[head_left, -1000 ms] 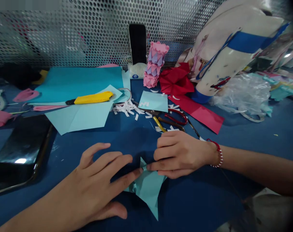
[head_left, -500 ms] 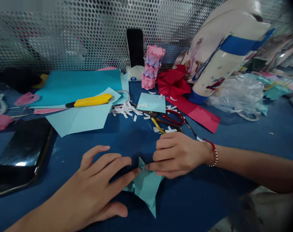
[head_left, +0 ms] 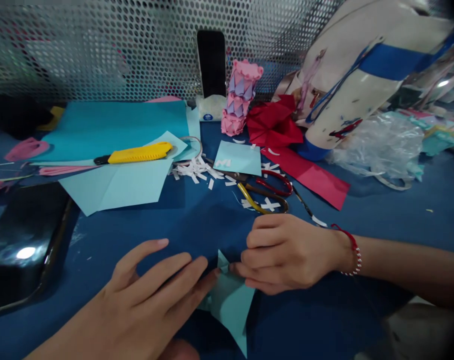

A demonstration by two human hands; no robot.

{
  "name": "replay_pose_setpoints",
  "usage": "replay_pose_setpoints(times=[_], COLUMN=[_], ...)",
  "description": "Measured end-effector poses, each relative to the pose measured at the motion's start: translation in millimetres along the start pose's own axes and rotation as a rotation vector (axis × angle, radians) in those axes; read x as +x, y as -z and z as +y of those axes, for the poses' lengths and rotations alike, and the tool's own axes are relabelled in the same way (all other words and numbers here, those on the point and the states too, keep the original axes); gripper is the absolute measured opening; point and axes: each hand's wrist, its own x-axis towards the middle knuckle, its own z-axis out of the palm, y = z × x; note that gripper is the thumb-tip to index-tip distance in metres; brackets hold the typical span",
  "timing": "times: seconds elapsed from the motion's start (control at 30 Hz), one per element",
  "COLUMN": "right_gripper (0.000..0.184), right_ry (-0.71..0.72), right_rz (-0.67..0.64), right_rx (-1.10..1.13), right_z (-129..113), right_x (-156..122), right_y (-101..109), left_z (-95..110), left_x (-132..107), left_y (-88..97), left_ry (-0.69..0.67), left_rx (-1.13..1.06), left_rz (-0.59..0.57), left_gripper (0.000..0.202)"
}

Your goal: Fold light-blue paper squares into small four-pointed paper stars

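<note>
A light blue folded paper (head_left: 234, 302), with several pointed corners, lies on the dark blue table in front of me. My left hand (head_left: 155, 292) reaches over its left side, fingers stretched out, the index fingertip touching the paper near its top point. From the other side, my right hand (head_left: 287, 252) has its fingers curled and pinches the paper near the same point. Its thumb is partly tucked under the fingers. The paper's left corner is mostly hidden behind my left hand.
Beyond my hands lie scissors (head_left: 266, 192), white paper scraps (head_left: 193, 170), a blue square (head_left: 239, 157), a red strip (head_left: 313, 177) and a yellow cutter (head_left: 140, 153) on blue sheets. A phone (head_left: 20, 245) lies left; a white bottle (head_left: 358, 95) stands right. A pink paper tower (head_left: 242, 97) stands behind.
The view has shifted slightly. Both hands stay at the paper's top point, and the left thumb has moved lower, nearly out of view. The fold at the top looks flatter.
</note>
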Motion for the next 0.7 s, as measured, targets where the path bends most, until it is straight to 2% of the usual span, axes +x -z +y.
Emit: replay_pose_setpoints(times=[0.1,0.27,0.33,0.5,0.6,0.7], right_gripper=[0.032,0.028,0.029,0.031,0.029,0.031], right_ry=[-0.012,-0.032,-0.034,-0.064,-0.118,-0.255], right_rz=[-0.003,0.086,0.073,0.004,-0.015,0.082], right_rx=[-0.017,-0.021,-0.048,-0.033,0.068,0.18], right_z=[-1,-1,0,-1,-3,-4], right_x=[1,-2,-4,-4,-2,0], right_y=[-1,-6,-7,-12,-17,-15], left_z=[-2,-8,-7,4,12,18], left_x=[2,5,5,4,4,5], left_y=[0.4,5.3,7.0,5.3,3.2,3.0], left_ry=[0.018,0.001,-0.027,-0.016,-0.021,-0.017], left_rx=[-0.022,-0.036,-0.026,-0.016,-0.008,-0.011], left_rz=[0.008,-0.041,-0.049,0.019,0.025,0.056], left_gripper=[0.064,0.064,0.065,0.065,0.067,0.071])
